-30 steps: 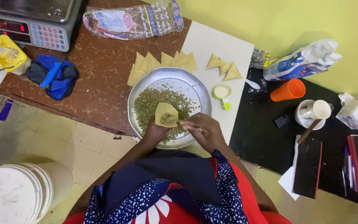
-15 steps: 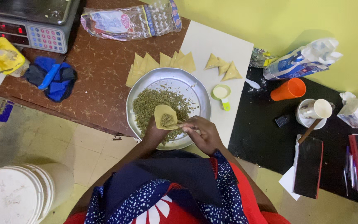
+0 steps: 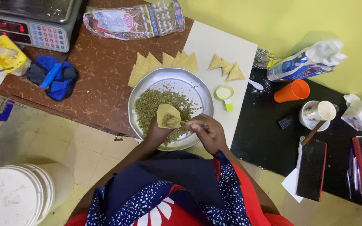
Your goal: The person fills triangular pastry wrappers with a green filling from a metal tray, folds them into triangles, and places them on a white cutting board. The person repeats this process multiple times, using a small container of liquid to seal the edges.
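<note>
The left hand (image 3: 156,134) grips a folded pastry cone (image 3: 168,116) from below, fingers clenched round its lower part. The cone sits above the near half of the round metal tray (image 3: 197,90), its open mouth facing up toward the camera and its long axis running from the near-right, where the mouth lies, to a rounded fold at the far-left. A little green filling shows inside the mouth. The right hand (image 3: 208,132) is clenched on a thin spoon (image 3: 186,123), whose handle lies nearly level and whose tip points left into the cone's mouth.

The tray rests at the near edge of the brown tabletop (image 3: 101,79), holding a heap of green lentil filling (image 3: 156,104). Flat pastry sheets (image 3: 164,62) fan out along the tray's far rim. 3 filled triangular samosas (image 3: 226,69) lie on a white board (image 3: 214,44), with a small green measuring cup (image 3: 224,93) near the board's right edge. A weighing scale (image 3: 30,25) stands at the far-left corner, a blue cloth (image 3: 53,77) just in front of it. An orange cup (image 3: 292,91) stands on the black tabletop (image 3: 265,142) to the right.
</note>
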